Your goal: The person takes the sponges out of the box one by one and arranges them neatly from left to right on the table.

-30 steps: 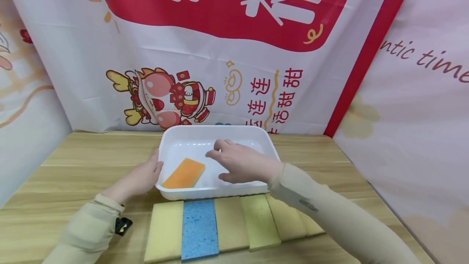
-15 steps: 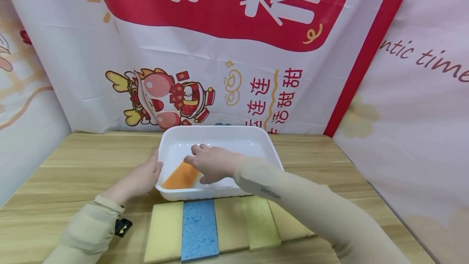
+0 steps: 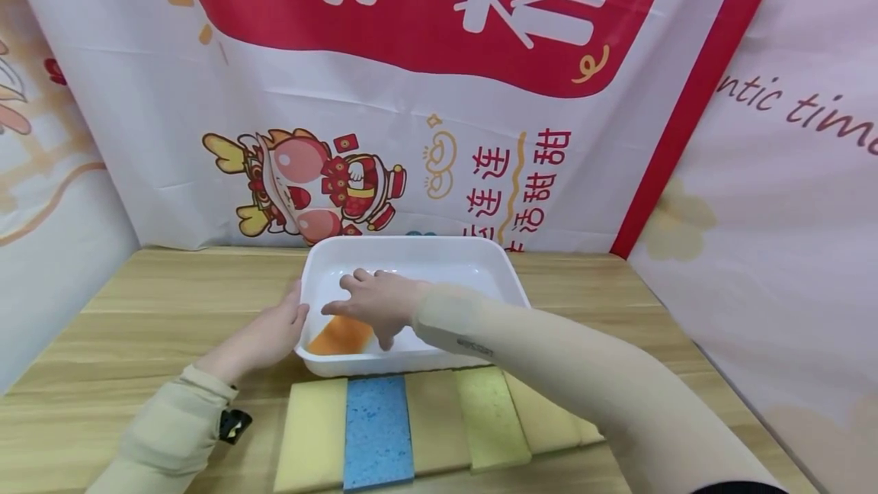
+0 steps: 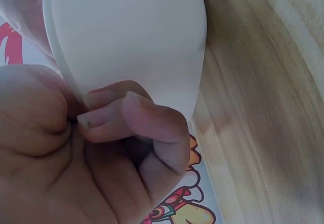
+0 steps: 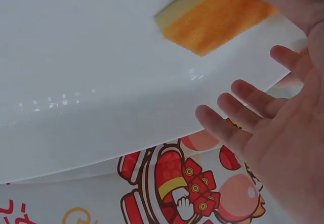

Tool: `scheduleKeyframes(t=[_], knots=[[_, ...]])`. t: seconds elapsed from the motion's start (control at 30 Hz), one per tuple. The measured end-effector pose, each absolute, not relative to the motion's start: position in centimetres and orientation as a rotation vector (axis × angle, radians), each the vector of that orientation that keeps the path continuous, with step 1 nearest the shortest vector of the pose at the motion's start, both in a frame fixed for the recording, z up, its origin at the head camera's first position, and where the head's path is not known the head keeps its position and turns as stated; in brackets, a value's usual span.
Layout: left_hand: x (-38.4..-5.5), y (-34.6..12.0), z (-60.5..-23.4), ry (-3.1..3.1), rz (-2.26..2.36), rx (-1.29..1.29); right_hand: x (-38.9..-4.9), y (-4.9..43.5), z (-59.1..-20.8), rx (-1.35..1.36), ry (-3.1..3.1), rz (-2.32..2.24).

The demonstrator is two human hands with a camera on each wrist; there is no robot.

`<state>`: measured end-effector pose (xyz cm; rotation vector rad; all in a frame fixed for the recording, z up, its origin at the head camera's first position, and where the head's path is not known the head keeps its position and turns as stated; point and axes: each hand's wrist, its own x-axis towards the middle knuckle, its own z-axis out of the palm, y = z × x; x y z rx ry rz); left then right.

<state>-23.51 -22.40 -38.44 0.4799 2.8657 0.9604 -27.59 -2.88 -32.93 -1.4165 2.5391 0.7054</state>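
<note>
A white rectangular tray stands on the table. My left hand is at its left end. Curled fingers lie against the outer wall in the left wrist view and grip the tray by its rim. Inside the tray, toward the left, an orange sponge with a pale yellow edge lies flat. My right hand hovers above it with fingers spread, holding nothing. In the head view this hand hides the sponge's upper part; the right wrist view shows the thumb overlapping one end of it.
In front of the tray lies a row of flat sponges: pale yellow, blue, tan, greenish yellow, and more under the right forearm. A printed cloth hangs behind the table.
My right hand has moved left across the tray to above the orange sponge, and its fingers have spread. The left hand stays at the tray's left end.
</note>
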Motion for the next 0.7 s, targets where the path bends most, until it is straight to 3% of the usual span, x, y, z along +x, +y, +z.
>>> scheduleKeyframes(t=[0.7], knots=[[-23.4,-22.3,-38.3,2.89,0.967,0.483,-28.1,-4.4,-35.1,-1.388,2.435,0.65]])
